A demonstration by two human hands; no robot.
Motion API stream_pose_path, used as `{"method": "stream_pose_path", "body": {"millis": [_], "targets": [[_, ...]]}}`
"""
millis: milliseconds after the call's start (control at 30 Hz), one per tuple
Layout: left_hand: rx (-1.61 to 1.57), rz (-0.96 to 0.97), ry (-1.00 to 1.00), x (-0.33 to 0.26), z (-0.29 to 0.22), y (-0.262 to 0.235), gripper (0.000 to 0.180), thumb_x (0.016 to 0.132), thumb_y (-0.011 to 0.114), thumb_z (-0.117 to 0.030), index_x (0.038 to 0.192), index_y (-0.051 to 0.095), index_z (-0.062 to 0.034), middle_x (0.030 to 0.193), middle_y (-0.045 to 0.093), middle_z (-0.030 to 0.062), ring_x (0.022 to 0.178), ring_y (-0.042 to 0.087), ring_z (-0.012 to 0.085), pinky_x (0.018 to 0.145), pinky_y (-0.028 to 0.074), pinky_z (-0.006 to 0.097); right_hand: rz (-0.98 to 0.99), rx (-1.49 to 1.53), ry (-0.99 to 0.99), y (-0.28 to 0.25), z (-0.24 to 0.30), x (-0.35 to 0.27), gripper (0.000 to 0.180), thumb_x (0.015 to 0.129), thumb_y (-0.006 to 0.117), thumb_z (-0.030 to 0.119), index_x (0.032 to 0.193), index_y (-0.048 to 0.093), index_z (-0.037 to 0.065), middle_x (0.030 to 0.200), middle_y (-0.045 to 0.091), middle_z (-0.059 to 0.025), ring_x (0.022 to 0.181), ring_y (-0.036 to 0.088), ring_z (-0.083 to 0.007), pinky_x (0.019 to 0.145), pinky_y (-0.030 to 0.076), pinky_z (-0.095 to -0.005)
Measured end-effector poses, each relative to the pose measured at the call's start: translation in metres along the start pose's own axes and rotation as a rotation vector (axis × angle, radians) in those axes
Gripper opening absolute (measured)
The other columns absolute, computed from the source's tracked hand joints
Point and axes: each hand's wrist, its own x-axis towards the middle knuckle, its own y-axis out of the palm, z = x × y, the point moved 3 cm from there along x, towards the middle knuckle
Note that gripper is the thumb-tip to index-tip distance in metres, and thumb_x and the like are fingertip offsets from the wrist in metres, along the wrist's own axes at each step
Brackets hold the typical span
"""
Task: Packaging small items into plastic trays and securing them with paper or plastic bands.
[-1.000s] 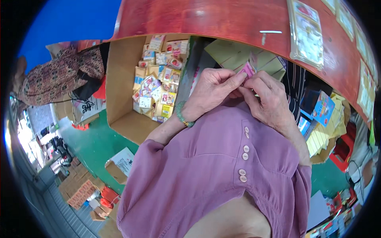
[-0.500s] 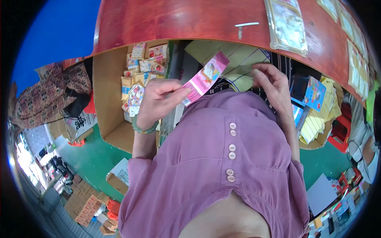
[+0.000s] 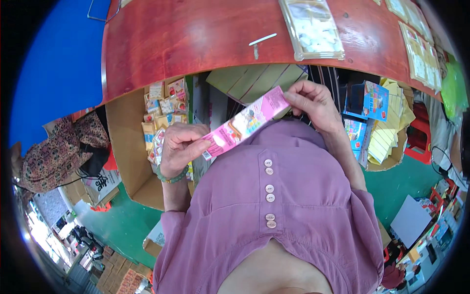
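Observation:
A long, narrow pink printed cardboard box (image 3: 247,122) slants across the front of my lap, its right end higher. Its lower left end is pinched between thumb and fingers of my left hand (image 3: 183,147), which has a green bead bracelet at the wrist. Up at the other end, my right hand (image 3: 313,103) grips the corner with thumb and forefinger. Behind the box, a pale yellow lined sheet (image 3: 257,81) lies partly under the table edge. Whether the box has anything inside cannot be seen.
Left of me stands a cardboard carton (image 3: 125,142) with several small wrapped packs (image 3: 159,115). On the right are blue printed boxes (image 3: 376,100) and yellow lined sheets (image 3: 384,139) in another carton. The red table (image 3: 196,44) bears a white stick (image 3: 263,39) and clear plastic packs (image 3: 316,32).
My right hand has come over and taken hold of the box's upper end. The box shows its printed face more fully. The whole view has shifted, with the table now reaching lower.

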Motion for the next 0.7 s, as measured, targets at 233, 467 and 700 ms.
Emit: {"method": "stream_pose_path", "body": {"millis": [233, 467, 700], "targets": [[-0.003, 0.019, -0.036, 0.010, -0.001, 0.005, 0.011, 0.078, 0.062, 0.001, 0.068, 0.058, 0.0065, 0.062, 0.058, 0.0103, 0.054, 0.049, 0.0175, 0.053, 0.035, 0.030, 0.033, 0.010, -0.031, 0.005, 0.017, -0.019, 0.007, 0.084, 0.066, 0.006, 0.089, 0.062, 0.004, 0.074, 0.061, 0.0019, 0.059, 0.052, -0.0021, 0.053, 0.041, -0.0169], [0.107, -0.006, 0.040, 0.041, -0.024, 0.018, 0.012, 0.078, 0.064, -0.002, 0.069, 0.058, 0.0029, 0.061, 0.056, 0.0062, 0.057, 0.050, 0.0133, 0.053, 0.035, 0.026, -0.104, -0.022, -0.227, -0.006, 0.076, -0.051, 0.004, 0.082, 0.065, 0.000, 0.085, 0.063, 0.002, 0.073, 0.061, -0.0005, 0.057, 0.052, -0.0026, 0.050, 0.040, -0.0158], [0.411, -0.329, 0.026, 0.125, -0.056, 0.041, 0.030, 0.077, 0.074, -0.020, 0.061, 0.057, -0.0017, 0.053, 0.051, -0.0041, 0.051, 0.043, 0.0011, 0.044, 0.029, 0.020, -0.437, -0.271, -0.359, -0.048, 0.129, -0.020, 0.013, 0.083, 0.068, 0.016, 0.081, 0.063, 0.005, 0.061, 0.056, 0.0031, 0.051, 0.047, -0.0011, 0.044, 0.033, -0.0152]]}}
